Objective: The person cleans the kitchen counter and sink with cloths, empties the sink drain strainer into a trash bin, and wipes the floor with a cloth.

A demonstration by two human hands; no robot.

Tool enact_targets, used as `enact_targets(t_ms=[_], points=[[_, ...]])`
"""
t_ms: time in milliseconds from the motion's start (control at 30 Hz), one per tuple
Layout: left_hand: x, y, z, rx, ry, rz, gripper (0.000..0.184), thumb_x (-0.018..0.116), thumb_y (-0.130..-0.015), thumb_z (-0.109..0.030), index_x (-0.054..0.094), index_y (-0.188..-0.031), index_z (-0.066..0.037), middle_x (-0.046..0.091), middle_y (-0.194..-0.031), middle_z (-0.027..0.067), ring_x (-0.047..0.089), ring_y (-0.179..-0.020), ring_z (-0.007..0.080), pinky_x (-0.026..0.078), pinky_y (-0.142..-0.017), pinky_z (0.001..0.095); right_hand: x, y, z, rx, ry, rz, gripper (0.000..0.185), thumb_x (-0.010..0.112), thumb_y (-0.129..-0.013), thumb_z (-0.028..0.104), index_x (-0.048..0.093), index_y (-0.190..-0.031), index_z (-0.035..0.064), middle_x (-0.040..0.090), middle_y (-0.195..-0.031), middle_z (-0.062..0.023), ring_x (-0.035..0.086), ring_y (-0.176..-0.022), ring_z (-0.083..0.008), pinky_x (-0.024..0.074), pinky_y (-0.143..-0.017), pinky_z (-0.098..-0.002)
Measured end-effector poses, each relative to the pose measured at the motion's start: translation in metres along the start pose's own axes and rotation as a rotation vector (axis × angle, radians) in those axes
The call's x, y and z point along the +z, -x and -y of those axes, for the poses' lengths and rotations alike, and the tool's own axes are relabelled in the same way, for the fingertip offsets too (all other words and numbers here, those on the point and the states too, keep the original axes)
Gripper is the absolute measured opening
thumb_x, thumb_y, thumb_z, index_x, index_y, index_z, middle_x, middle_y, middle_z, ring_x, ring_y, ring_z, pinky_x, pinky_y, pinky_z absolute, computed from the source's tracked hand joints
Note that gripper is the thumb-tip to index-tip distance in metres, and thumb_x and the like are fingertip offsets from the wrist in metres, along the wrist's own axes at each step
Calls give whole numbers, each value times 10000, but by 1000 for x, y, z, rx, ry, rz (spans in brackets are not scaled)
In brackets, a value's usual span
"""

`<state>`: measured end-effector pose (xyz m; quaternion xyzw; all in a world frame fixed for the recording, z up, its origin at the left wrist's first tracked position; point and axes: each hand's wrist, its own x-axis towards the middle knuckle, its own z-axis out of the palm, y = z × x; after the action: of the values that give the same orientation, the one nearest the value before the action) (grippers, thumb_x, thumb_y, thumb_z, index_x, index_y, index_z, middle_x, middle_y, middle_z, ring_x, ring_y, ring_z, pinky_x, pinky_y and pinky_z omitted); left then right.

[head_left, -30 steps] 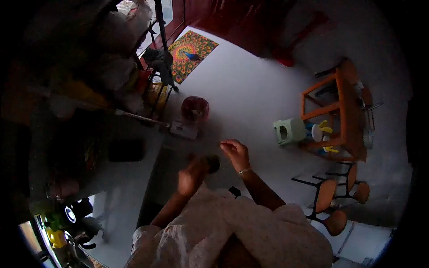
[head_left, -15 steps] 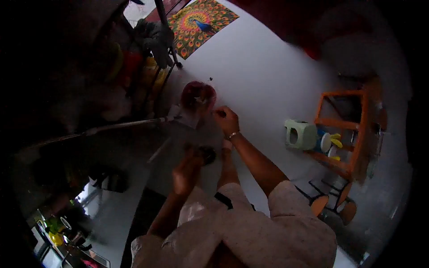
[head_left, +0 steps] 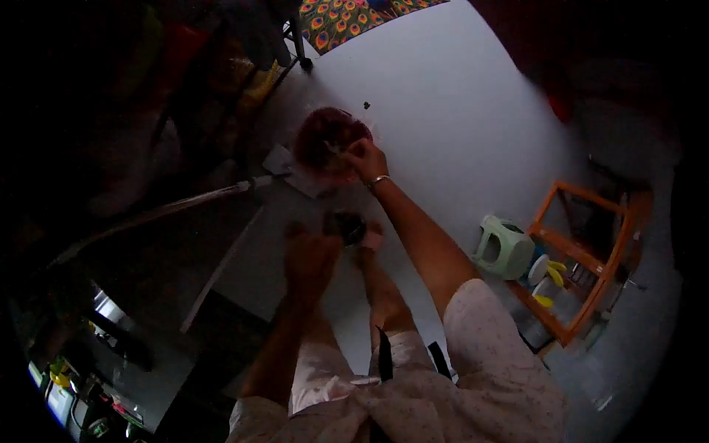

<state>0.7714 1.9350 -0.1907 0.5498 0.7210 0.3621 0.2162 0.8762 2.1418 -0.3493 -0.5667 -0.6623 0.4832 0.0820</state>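
Note:
A dark red round container (head_left: 316, 125) is on the pale floor ahead of me; its contents are too dark to make out. My right hand (head_left: 365, 160) is at its right rim with fingers pinched together, and a small pale bit shows by the fingertips. Whether that bit is in the pinch I cannot tell. Lower and to the left, my left hand (head_left: 312, 260) is closed in shadow, and what it holds, if anything, is hidden. Just right of it is a dark round object (head_left: 346, 226), near my foot (head_left: 373, 238).
A long pole (head_left: 159, 212) comes in from the left, ending at a pale flat piece (head_left: 284, 164) beside the container. To the right are a light green stool (head_left: 504, 247) and an orange frame (head_left: 545, 214). A peacock-patterned mat (head_left: 343, 21) lies at the top.
My right hand has moved from just outside the red container to its rim. My left hand stays low at the left. The whole view has shifted, with the peacock mat sliding partly out at the top.

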Motion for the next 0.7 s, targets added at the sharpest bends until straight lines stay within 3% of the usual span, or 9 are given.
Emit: enact_targets(t_ms=[100,167,233,300,400,467,500,567,700], points=[[15,-4,17,-3,-168,73,53,676,-851,-115,655,-893,-91,630,-820,85,620,-767,274,491,-686,424,-3,6,-12,35,-226,214,274,648,-898,277,663,-1084,76,684,-1122,-93,641,-1030,-192,488,-905,-332],[22,-9,23,10,-325,150,44,673,-857,-112,657,-891,-91,638,-827,83,620,-767,276,488,-694,424,-15,31,9,268,-975,589,517,578,-936,483,625,-1204,43,638,-1227,-85,619,-1095,-213,449,-996,-363],[25,-21,26,-54,-13,-79,33,671,-863,-104,660,-887,-84,646,-834,86,619,-766,267,485,-720,409,-26,52,25,182,-1045,630,583,541,-950,505,570,-1269,18,590,-1293,-87,603,-1121,-214,427,-1029,-370],[30,-29,29,-78,-52,-79,38,666,-871,-111,665,-894,-81,653,-846,87,623,-773,265,483,-729,406,-38,67,34,99,-1122,680,649,503,-964,527,515,-1334,-6,543,-1360,-88,587,-1148,-215,406,-1062,-376],[33,-38,31,-146,42,-113,59,660,-877,-114,675,-916,-73,667,-880,91,633,-798,265,481,-741,401,-46,74,35,6,-939,845,561,471,-1004,377,368,-1457,63,479,-1422,-77,448,-1308,-213,343,-1103,-354],[32,-35,29,-180,178,-159,71,660,-877,-110,680,-931,-68,675,-900,95,639,-816,268,480,-743,399,-47,80,30,149,-1128,877,701,625,-921,425,349,-1471,90,503,-1387,-70,524,-1228,-210,412,-1059,-379],[30,-34,27,-212,236,-158,63,686,-852,-100,688,-895,-53,661,-858,96,633,-831,263,491,-762,386,-45,84,25,149,-1123,880,701,625,-921,425,349,-1471,90,503,-1387,-70,524,-1228,-210,412,-1059,-379],[34,-33,33,-249,296,-160,62,712,-828,-90,696,-859,-39,647,-816,96,627,-846,259,502,-780,373,-37,82,6,91,-1066,776,789,732,-848,316,321,-1491,114,465,-1417,-59,468,-1280,-206,453,-1007,-347],[47,-16,51,-153,257,-146,213,733,-794,-32,679,-999,-41,643,-1019,114,613,-943,232,500,-842,350,-63,79,44,-30,-1164,756,853,790,-786,180,303,-1481,97,485,-1391,-108,491,-1268,-226,411,-1061,-351]])
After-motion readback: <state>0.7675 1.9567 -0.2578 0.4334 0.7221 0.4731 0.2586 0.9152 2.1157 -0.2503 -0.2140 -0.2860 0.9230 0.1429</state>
